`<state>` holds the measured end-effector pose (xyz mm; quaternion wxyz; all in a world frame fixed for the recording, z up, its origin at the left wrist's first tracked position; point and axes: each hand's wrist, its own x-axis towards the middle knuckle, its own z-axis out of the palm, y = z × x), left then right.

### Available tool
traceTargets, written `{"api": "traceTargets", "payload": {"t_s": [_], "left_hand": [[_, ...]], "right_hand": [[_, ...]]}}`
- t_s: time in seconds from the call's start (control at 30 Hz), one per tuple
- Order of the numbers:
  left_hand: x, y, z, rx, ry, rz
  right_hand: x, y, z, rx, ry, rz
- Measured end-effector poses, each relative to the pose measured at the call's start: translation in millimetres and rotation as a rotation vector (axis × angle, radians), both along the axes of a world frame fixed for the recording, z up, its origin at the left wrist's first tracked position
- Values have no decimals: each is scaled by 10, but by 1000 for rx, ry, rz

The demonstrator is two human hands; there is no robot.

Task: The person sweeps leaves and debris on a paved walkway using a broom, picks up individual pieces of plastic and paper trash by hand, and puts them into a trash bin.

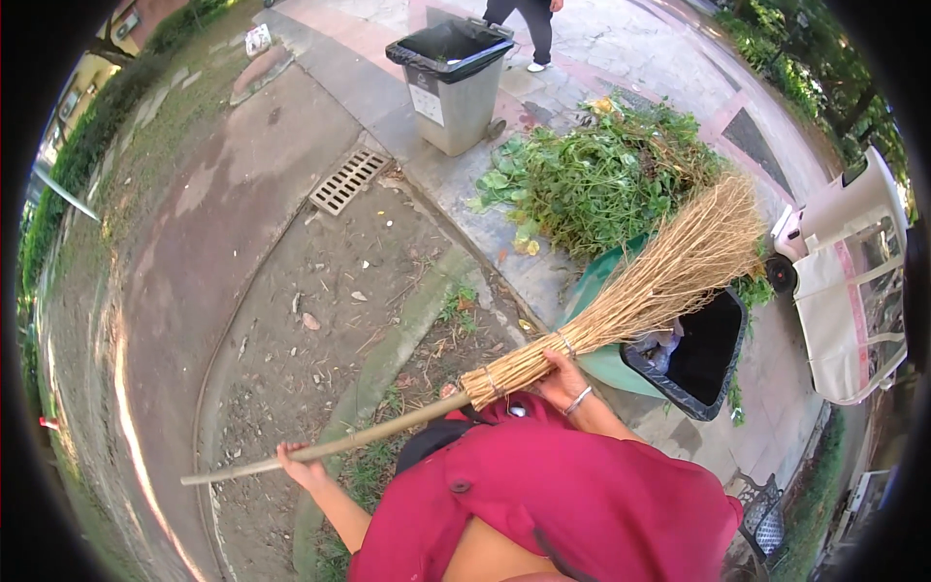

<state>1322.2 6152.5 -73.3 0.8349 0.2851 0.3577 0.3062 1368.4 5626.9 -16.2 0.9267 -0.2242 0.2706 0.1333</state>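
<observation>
A long twig broom [669, 254] lies slantwise across the front of my body, its bristles up to the right and its wooden handle down to the left. My left hand [304, 468] is closed round the handle near its thin end. The bound base of the bristles rests in my right hand [562, 382], whose fingers curl around it from below; a bracelet is on that wrist. Behind the bristles, partly hidden, is a green bin [621, 367] with a black liner and some crumpled rubbish in its mouth. A heap of cut leafy stems [611, 175] lies just beyond the broom.
A grey wheeled bin [465, 112] with a black liner stands at the far middle, a person [531, 24] behind it. A drain grate [349, 180] is set beside the kerb. At right is a white wheeled vehicle [844, 281]; a metal bench [763, 519] stands lower right.
</observation>
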Motion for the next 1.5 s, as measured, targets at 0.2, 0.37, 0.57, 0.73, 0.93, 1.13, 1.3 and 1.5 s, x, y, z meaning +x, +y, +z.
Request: {"api": "traceTargets", "payload": {"t_s": [0.2,0.37,0.57,0.73,0.93,1.13,1.3,1.5], "left_hand": [[1336,577,324,4,40,-127],[2207,601,428,-62,-18,-184],[3221,880,472,-131,-207,-159],[4100,1220,1112,28,-204,-96],[4980,918,2149,272,-540,-213],[5798,133,2796,723,-677,-434],[6444,-355,2955,873,-678,-479],[7137,-360,2788,933,-731,-417]], "right_hand": [[923,765,-10,16,55,9],[1781,1590,-44,164,109,241],[2968,2091,-320,222,219,345],[4095,2582,-414,354,257,397],[5183,2786,-395,531,304,484],[5953,2980,-610,626,223,467],[6453,3167,-805,722,208,399],[6919,3156,-1076,717,13,594]]}}
